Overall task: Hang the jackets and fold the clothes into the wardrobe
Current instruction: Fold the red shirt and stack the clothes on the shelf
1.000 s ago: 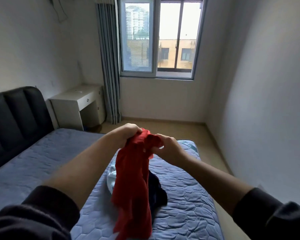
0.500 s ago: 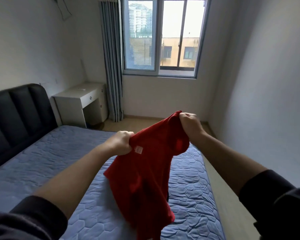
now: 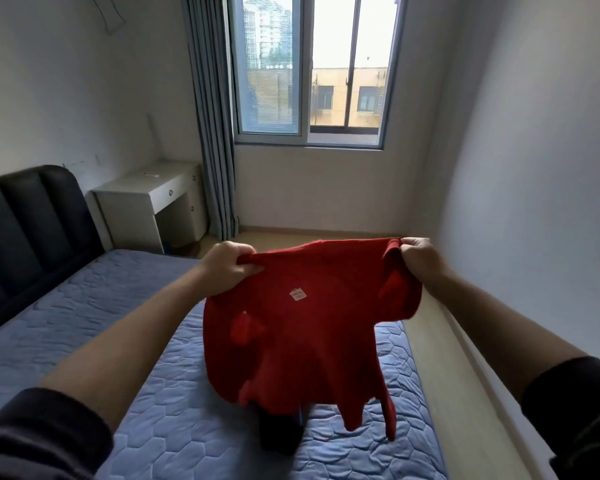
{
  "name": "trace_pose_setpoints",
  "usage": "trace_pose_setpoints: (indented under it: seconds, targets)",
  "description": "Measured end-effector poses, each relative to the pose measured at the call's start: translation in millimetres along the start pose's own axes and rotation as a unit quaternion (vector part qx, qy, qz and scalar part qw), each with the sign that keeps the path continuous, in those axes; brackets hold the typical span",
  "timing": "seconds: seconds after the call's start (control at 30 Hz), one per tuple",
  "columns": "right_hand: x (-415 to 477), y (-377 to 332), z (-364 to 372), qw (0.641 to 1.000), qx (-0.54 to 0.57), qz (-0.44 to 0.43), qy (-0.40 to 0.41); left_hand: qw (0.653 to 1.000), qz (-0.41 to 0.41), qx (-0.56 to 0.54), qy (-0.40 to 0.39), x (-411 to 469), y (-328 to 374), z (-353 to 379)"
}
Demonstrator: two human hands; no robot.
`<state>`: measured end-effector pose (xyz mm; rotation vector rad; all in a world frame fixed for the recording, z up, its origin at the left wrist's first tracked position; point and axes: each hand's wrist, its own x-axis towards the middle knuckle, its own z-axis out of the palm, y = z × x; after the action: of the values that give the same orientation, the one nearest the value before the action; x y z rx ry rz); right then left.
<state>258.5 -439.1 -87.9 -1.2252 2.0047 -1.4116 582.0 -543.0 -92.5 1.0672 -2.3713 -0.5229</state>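
Observation:
A red garment with a small white label hangs spread out in the air above the bed. My left hand grips its top left corner. The top right corner is gripped by my right hand. Below the red cloth a dark garment lies on the blue quilted mattress, mostly hidden behind it. No wardrobe is in view.
A black padded headboard stands at the left. A white desk sits in the far left corner beside a grey curtain and the window. A strip of floor runs between the bed and the right wall.
My hands have moved apart and lifted, so the bunched red garment is now stretched wide between them. The white garment seen on the bed earlier is now out of sight.

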Motion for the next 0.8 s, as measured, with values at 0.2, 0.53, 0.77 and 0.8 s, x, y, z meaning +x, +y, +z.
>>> trace_pose_setpoints:
  seconds: [0.2, 0.53, 0.77, 0.8]
  targets:
    - [-37.8, -24.3, 46.2, 0.955, -0.09, -0.165, -0.228, 0.989, 0.137, 0.028, -0.05, 31.0, 70.2, 12.9]
    - [-29.3, -18.9, 62.9, 0.986, 0.043, -0.128, -0.095, 0.981, -0.018, 0.168, -0.092, 10.1, 2.9, 21.8]
    - [-26.5, -30.3, 52.6, 0.976, 0.039, -0.185, -0.107, 0.959, -0.1, -0.254, -0.077, -0.6, -2.4, 62.8]
    - [-28.7, -33.0, 53.7, 0.973, 0.033, -0.193, -0.12, 0.958, -0.102, -0.253, -0.09, 2.9, 3.5, 76.0]
